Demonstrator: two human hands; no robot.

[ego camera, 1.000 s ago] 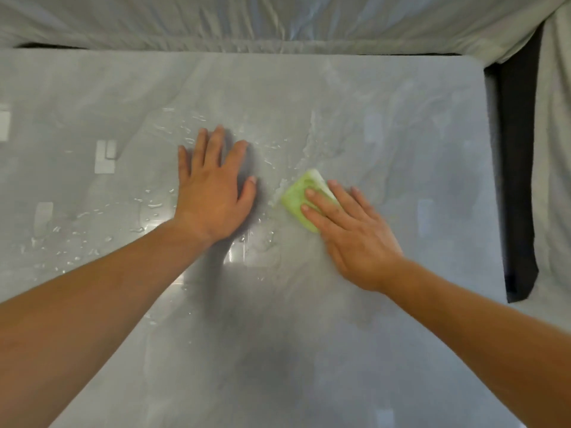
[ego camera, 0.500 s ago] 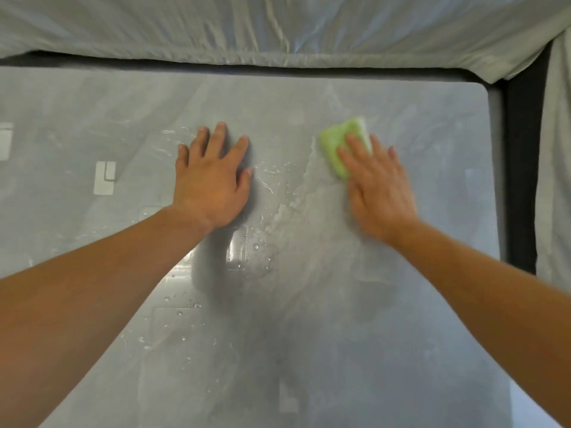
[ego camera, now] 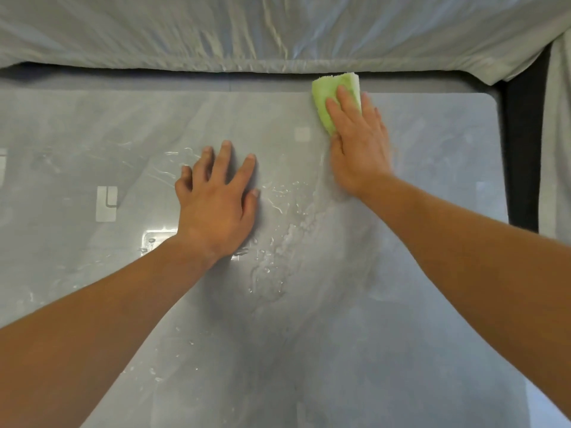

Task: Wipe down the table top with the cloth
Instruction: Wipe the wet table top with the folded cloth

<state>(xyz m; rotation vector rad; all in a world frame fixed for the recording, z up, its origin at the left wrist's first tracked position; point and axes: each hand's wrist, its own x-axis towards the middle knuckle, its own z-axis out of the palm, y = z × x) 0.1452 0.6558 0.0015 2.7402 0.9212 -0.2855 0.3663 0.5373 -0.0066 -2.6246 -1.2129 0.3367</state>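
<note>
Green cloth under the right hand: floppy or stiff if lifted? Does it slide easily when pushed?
Probably floppy: the green cloth lies folded into a soft pad under the flat right hand. It likely slides easily, since the table top looks glossy and wet with droplets. It seems light, though possibly damp.

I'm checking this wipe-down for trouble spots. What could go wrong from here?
1. The cloth under the right hand sits at the far edge of the table, so water may get pushed onto the grey fabric behind.
2. The left hand rests flat beside puddled water; under weight it could slip.
3. The wet streaks left of that hand might get missed.
</note>
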